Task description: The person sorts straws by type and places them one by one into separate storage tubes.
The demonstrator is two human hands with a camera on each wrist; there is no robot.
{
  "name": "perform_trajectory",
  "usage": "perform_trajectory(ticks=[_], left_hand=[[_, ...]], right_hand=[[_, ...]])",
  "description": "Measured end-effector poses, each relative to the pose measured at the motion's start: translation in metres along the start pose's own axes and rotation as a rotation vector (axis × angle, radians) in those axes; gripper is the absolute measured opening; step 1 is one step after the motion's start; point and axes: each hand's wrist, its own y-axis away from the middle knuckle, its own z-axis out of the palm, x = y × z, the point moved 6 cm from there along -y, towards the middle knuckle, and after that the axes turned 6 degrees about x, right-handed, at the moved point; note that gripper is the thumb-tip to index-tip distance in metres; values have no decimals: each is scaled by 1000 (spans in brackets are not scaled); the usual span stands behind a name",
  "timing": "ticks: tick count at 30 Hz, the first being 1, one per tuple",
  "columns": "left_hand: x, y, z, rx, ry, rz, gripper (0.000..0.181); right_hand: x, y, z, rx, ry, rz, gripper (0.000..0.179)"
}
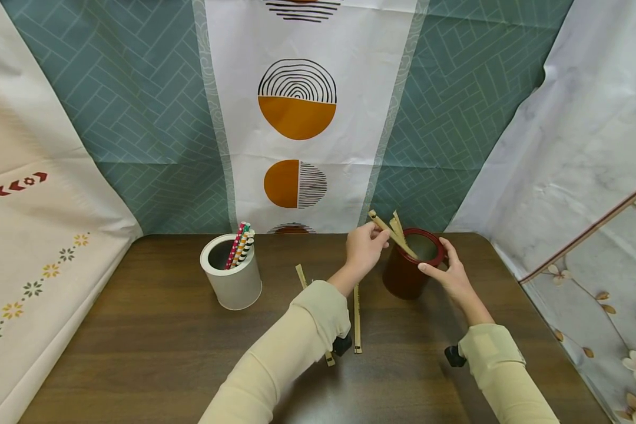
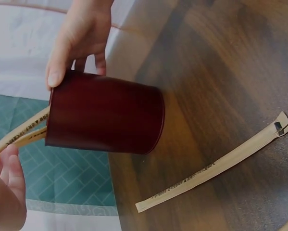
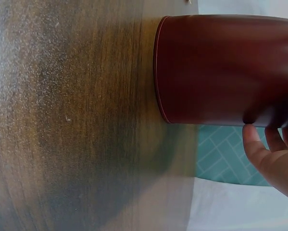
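Observation:
My left hand (image 1: 364, 246) pinches the upper end of a slim, tan paper-wrapped stick (image 1: 380, 224), whose lower end slants into a dark red cup (image 1: 403, 280). Another tan wrapped stick (image 1: 396, 222) leans out over the cup's far rim. On the cup's right side, my right hand (image 1: 456, 282) grips the rim, thumb toward the front and fingers behind. The cup stands upright at the back right of the table. Between the left forearm and the cup lies a wrapped stick (image 1: 357, 324) with printing along it; a second one (image 1: 301, 275) is partly hidden under that forearm.
To the left stands a white cup (image 1: 235, 290) holding several patterned straws (image 1: 239, 246). The brown wooden table (image 1: 153, 330) ends at a patterned cloth backdrop (image 1: 159, 118). Pale cloths hang along both sides.

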Motion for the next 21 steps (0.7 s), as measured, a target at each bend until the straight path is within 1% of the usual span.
perform_trajectory(ticks=[3, 6, 9, 11, 15, 21], left_hand=[[-4, 2, 4, -29, 3, -7, 17], [-7, 4, 6, -74, 22, -15, 23], [-12, 7, 6, -113, 32, -26, 30], [-17, 8, 6, -127, 32, -32, 33], [-28, 7, 3, -132, 19, -27, 32], [-44, 5, -4, -108, -23, -16, 30]], right_hand=[[1, -1, 0, 4, -3, 3, 81], [1, -1, 0, 9, -4, 9, 81], [2, -1, 0, 10, -4, 11, 81], [2, -1, 0, 7, -1, 8, 81], [1, -1, 0, 0, 4, 2, 82], [1, 0, 0, -2, -6, 11, 82]])
